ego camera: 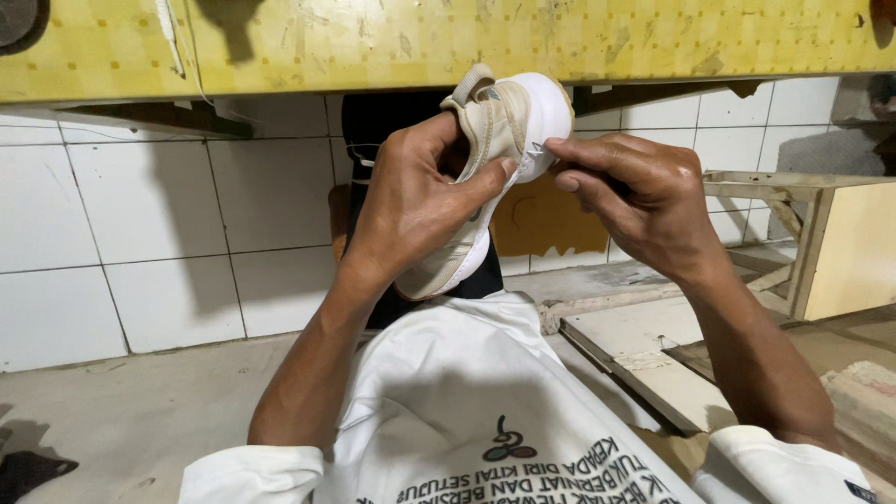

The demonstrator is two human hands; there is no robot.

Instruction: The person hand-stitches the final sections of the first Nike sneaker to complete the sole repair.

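A beige and white sneaker [499, 126] is held up in front of me, sole edge turned toward the right. My left hand [415, 201] wraps around its upper, thumb pressed near the white sole. My right hand [635, 191] pinches something small and thin at the sole's edge, between thumb and forefinger; what it is I cannot tell. My white shirt [467, 401] with dark print fills the lower part of the view.
A yellow table edge [373, 42] runs across the top. White tiled wall [149, 233] lies behind on the left. A wooden box frame [840, 243] and flat boards [644, 355] lie on the right. The floor [121, 411] is bare concrete.
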